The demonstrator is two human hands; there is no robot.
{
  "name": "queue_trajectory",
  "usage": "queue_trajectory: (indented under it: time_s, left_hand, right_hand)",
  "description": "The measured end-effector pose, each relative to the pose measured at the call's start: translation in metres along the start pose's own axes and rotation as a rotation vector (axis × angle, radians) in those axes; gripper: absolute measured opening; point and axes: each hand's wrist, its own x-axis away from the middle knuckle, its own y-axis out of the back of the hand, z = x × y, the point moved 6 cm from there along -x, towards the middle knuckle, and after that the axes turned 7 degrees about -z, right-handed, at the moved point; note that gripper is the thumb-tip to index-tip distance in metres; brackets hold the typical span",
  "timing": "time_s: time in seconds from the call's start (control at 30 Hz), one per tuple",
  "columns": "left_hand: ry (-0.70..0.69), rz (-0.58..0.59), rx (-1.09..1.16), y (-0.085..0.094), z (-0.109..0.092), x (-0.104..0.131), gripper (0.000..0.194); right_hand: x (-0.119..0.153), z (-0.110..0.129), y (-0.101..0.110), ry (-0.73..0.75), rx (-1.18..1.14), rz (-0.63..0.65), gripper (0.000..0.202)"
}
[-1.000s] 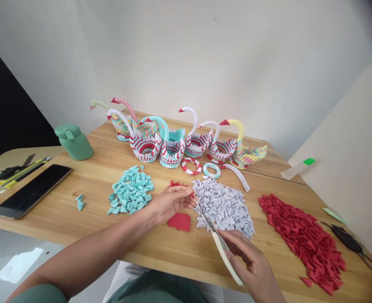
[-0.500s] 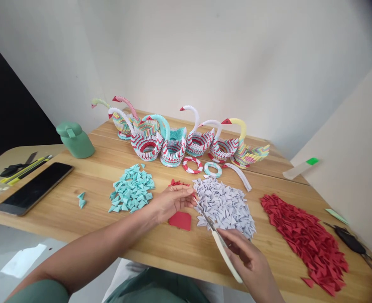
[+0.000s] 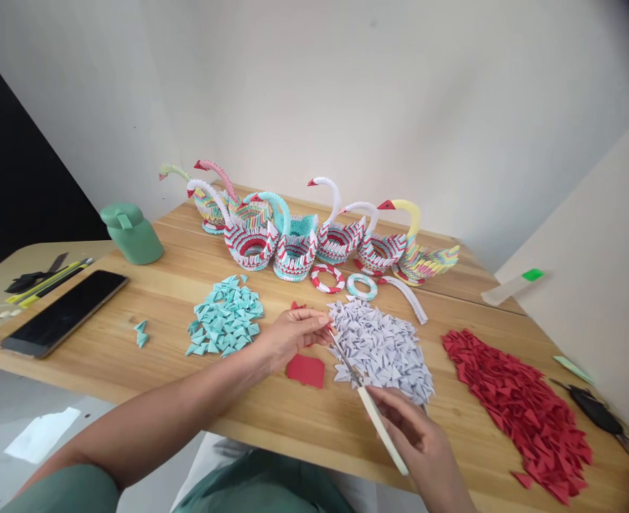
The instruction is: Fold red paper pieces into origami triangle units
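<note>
My left hand (image 3: 299, 333) pinches a small red piece of paper (image 3: 330, 328), mostly hidden by the fingertips. My right hand (image 3: 413, 431) is wrapped round the white handles of a pair of scissors (image 3: 381, 431). The scissors' narrow metal blades point up and left, their tips at the red piece. On the table below the left hand lies a flat red paper sheet (image 3: 305, 371). A heap of folded white paper triangles (image 3: 383, 349) spreads just behind the blades. Left of the hand is a heap of turquoise paper triangles (image 3: 226, 317).
Several folded-paper swans (image 3: 295, 253) stand along the back, with two paper rings (image 3: 328, 278) and a curved white paper neck (image 3: 407, 299) before them. A red triangle heap (image 3: 517, 413) lies right, near black scissors (image 3: 595, 410). At left are a phone (image 3: 65, 313) and a green bottle (image 3: 131, 234).
Both hands keep nearly the same pose, the scissors' tips still at the red piece. The whole view has shifted slightly.
</note>
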Motion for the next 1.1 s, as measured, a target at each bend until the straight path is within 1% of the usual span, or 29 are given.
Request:
queue_trajectory:
  time_s: [0.07,0.13,0.23,0.33,0.43,0.6,0.7,0.77,0.87,1.0,1.1]
  left_hand:
    - [-0.018,-0.011,-0.017,0.0,-0.001,0.0,0.028]
    - [-0.036,-0.024,-0.04,0.001,-0.001,0.0,0.028]
    - [-0.038,-0.02,-0.041,0.0,-0.001,0.0,0.03]
    - [-0.033,-0.01,-0.028,0.0,0.0,-0.001,0.032]
    - [-0.051,-0.019,-0.049,0.002,0.001,-0.003,0.031]
    - [-0.071,-0.067,-0.07,0.011,0.004,-0.009,0.03]
    - [-0.079,-0.073,-0.075,0.013,0.006,-0.01,0.03]
    - [-0.087,-0.068,-0.073,0.012,0.005,-0.01,0.03]
    - [-0.069,-0.047,-0.028,0.01,0.004,-0.009,0.029]
    - [0.017,-0.041,0.068,0.011,0.005,-0.009,0.026]
    - [0.074,-0.066,0.114,0.014,0.007,-0.009,0.018]
  right_hand:
    - [0.001,-0.005,-0.001,-0.053,-0.046,-0.008,0.031]
    - [0.002,-0.005,-0.002,-0.074,-0.062,-0.015,0.032]
    - [0.002,0.001,-0.003,-0.026,-0.019,-0.037,0.032]
    - [0.001,0.01,-0.004,0.06,0.085,-0.066,0.027]
    - [-0.001,0.02,-0.01,0.189,0.232,-0.059,0.025]
    - [-0.003,0.035,-0.023,0.448,0.461,-0.082,0.027]
    - [-0.003,0.04,-0.027,0.518,0.527,-0.103,0.029]
    - [-0.003,0.04,-0.027,0.516,0.536,-0.108,0.029]
    - [-0.002,0.039,-0.025,0.458,0.486,-0.08,0.028]
    - [0.001,0.039,-0.02,0.399,0.392,0.007,0.029]
    - [0.003,0.037,-0.016,0.361,0.341,0.042,0.03]
